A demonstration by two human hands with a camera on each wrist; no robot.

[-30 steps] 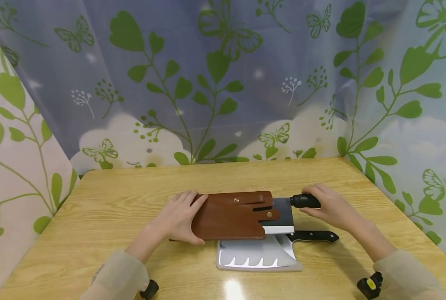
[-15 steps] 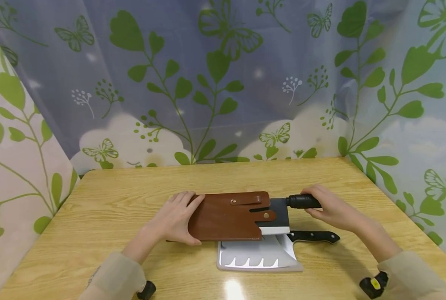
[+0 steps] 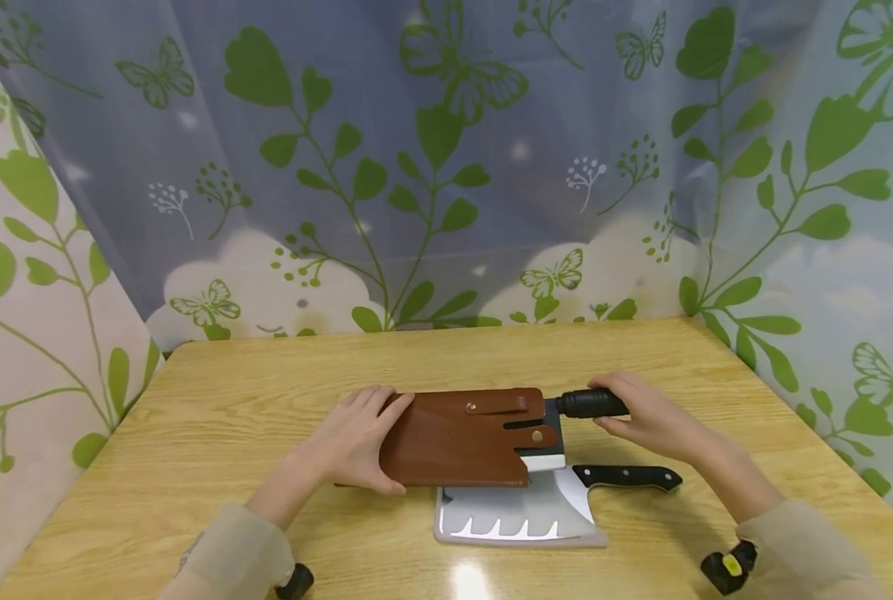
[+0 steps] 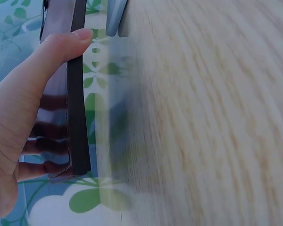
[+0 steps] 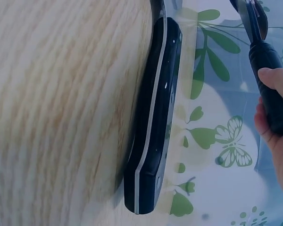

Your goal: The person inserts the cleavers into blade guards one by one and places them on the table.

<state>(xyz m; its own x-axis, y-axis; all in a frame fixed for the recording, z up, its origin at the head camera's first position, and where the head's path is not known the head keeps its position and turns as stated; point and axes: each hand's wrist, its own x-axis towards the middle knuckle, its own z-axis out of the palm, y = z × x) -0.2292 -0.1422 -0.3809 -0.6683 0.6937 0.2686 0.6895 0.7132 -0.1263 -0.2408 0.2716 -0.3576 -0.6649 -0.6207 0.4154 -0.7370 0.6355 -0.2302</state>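
Note:
A brown leather sheath (image 3: 446, 442) is gripped at its closed left end by my left hand (image 3: 356, 437); in the left wrist view the thumb (image 4: 68, 44) lies across its dark edge (image 4: 79, 117). My right hand (image 3: 652, 417) holds the ribbed black handle (image 3: 592, 403) of a cleaver, also seen as a black handle (image 5: 268, 80) in the right wrist view. Most of that cleaver's blade is hidden inside the sheath; a short strip of blade (image 3: 544, 461) shows at the mouth. The sheath's snap strap (image 3: 532, 437) lies over this strip.
Below the sheath, a second cleaver (image 3: 517, 510) lies on the wooden table (image 3: 213, 417), partly covered by the sheath. Its black riveted handle (image 3: 626, 477) points right. A leaf-patterned curtain (image 3: 446, 208) stands behind the table.
My right hand has moved left with the cleaver, and less of its blade shows outside the sheath. My left hand and the sheath have barely shifted. The second cleaver stays in place.

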